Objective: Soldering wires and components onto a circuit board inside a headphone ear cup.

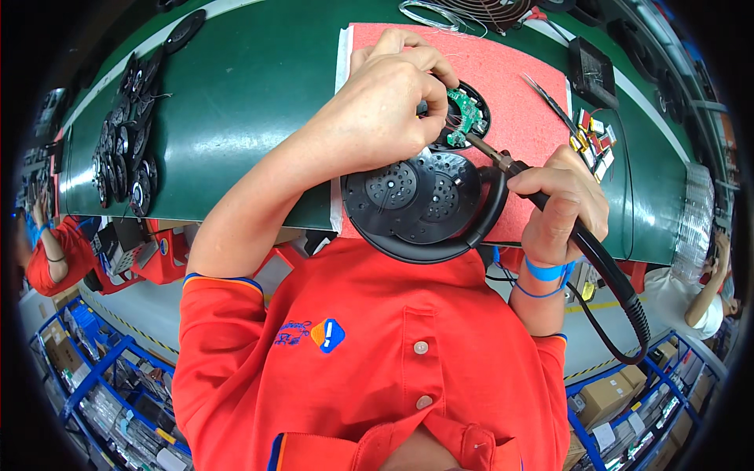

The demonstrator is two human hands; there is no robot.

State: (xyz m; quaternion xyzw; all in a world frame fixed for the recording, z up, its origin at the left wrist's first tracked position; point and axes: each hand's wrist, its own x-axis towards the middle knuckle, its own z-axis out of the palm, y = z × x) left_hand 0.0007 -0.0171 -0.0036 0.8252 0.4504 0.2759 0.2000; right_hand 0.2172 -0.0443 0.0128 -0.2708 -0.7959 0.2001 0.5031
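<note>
My right hand (561,200) grips a black soldering iron (536,187) like a pen. Its metal tip points at a green circuit board (469,115) with thin wires on it. The board sits inside a round black ear cup (484,129) on a pink foam mat (503,63). Over that cup's left side is my left hand (393,102), its fingers pinched close to the board; what they hold is hidden. Nearer my body lies a black headband (493,216) with two round perforated black discs (444,196) inside its curve.
Tweezers (550,100) lie on the mat's right side, beside several small battery packs (594,141). A black box (591,72) stands behind them. Many black ear-cup parts (122,145) are piled on the green table (251,102) at left. Coiled wire (428,14) lies at the back.
</note>
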